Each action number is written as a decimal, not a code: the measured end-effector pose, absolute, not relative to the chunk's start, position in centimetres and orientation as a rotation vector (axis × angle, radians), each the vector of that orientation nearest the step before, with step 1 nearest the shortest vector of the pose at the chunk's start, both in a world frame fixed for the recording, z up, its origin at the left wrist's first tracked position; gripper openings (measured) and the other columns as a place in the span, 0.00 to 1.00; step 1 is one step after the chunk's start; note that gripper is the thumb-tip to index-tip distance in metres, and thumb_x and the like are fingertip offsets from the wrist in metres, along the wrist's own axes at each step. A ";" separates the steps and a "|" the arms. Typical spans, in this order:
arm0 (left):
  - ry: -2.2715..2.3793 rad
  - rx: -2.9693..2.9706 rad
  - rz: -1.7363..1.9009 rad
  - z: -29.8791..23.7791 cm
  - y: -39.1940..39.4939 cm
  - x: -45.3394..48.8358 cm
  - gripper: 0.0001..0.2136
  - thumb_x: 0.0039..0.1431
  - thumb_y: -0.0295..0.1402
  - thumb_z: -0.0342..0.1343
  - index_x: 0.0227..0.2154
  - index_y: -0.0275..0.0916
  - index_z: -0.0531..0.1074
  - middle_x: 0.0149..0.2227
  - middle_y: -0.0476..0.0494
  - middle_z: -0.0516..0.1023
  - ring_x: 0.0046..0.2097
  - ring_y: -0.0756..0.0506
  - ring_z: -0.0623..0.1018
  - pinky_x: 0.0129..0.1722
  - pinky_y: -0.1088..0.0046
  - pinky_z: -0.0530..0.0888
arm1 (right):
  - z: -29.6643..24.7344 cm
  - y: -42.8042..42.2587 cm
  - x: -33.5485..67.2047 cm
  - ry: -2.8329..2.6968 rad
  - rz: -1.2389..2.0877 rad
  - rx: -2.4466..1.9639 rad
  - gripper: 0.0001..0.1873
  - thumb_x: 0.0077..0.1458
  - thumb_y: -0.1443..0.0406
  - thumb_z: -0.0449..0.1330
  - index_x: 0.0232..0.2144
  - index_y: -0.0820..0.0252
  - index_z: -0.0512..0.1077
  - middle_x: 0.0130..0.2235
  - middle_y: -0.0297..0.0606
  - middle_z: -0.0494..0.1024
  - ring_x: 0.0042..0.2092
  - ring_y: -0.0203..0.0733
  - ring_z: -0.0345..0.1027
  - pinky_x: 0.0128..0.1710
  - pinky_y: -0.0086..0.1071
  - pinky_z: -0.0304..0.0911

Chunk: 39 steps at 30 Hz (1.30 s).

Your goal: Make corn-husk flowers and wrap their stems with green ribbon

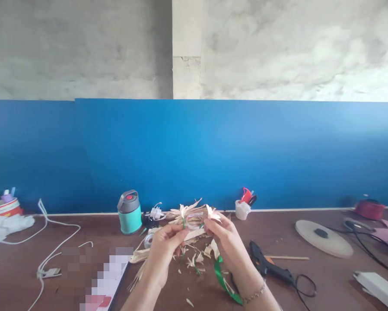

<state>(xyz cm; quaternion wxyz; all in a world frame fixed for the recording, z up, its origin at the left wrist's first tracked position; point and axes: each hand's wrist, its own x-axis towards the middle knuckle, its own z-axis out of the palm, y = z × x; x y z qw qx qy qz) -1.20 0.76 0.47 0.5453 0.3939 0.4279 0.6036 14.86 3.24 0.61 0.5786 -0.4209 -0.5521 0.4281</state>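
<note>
My left hand (166,248) is closed, thumb against fingers, on the green stem of a cream craft flower (182,211) with thin pointed petals. A second cream flower (212,213) rises from the pinched fingers of my right hand (225,237). Between the hands lies a pale flat strip (194,234); which hand touches it, I cannot tell. Behind them is a heap of dry, husk-like strips (173,214), partly covered by the flowers. Below, several small cream flowers (194,260) and scraps rest on the table, with a green ribbon (220,276) beside my right wrist.
A black glue gun (271,265) with its cord lies right of my right arm, near a thin wooden stick (289,258). A teal jar (130,216) and a white cup (242,210) with pens stand at the back. White cables (49,255) and a partly blurred-out screen (111,280) are left.
</note>
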 end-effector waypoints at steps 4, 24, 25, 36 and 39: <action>0.985 0.893 1.389 0.7 0.5 -1.1 0.14 0.32 0.38 0.73 0.20 0.35 0.79 0.15 0.50 0.73 0.21 0.53 0.68 0.19 0.80 0.62 | 1.5 2.0 14.2 -1.168 1.207 -0.802 0.14 0.43 0.56 0.69 0.29 0.60 0.76 0.26 0.34 0.72 0.29 0.38 0.61 0.31 0.30 0.58; 0.961 0.940 1.332 1.0 -0.3 -0.8 0.14 0.33 0.40 0.73 0.20 0.36 0.78 0.21 0.46 0.81 0.24 0.49 0.78 0.25 0.78 0.73 | 2.3 0.6 13.5 -1.228 1.238 -0.728 0.11 0.46 0.60 0.69 0.25 0.61 0.73 0.26 0.33 0.74 0.30 0.36 0.63 0.31 0.27 0.59; 0.955 0.935 1.337 1.0 -0.3 -0.8 0.14 0.33 0.40 0.73 0.19 0.36 0.77 0.21 0.46 0.81 0.24 0.49 0.79 0.25 0.79 0.73 | 2.4 0.6 13.5 -1.232 1.231 -0.717 0.11 0.46 0.60 0.69 0.25 0.61 0.73 0.27 0.33 0.74 0.30 0.35 0.63 0.31 0.27 0.58; 1.066 1.139 1.402 1.0 -0.3 -0.7 0.11 0.40 0.40 0.68 0.21 0.36 0.78 0.16 0.50 0.73 0.19 0.50 0.70 0.17 0.78 0.64 | 2.1 0.5 13.5 -1.235 1.282 -0.673 0.11 0.49 0.61 0.67 0.27 0.60 0.70 0.29 0.33 0.74 0.31 0.36 0.64 0.32 0.28 0.59; 1.026 1.119 1.465 1.5 -0.7 -0.8 0.11 0.43 0.40 0.67 0.21 0.36 0.78 0.23 0.51 0.74 0.17 0.57 0.59 0.16 0.79 0.55 | 1.9 0.7 13.7 -1.319 1.278 -0.706 0.10 0.48 0.62 0.66 0.34 0.58 0.72 0.31 0.33 0.74 0.31 0.36 0.64 0.31 0.28 0.59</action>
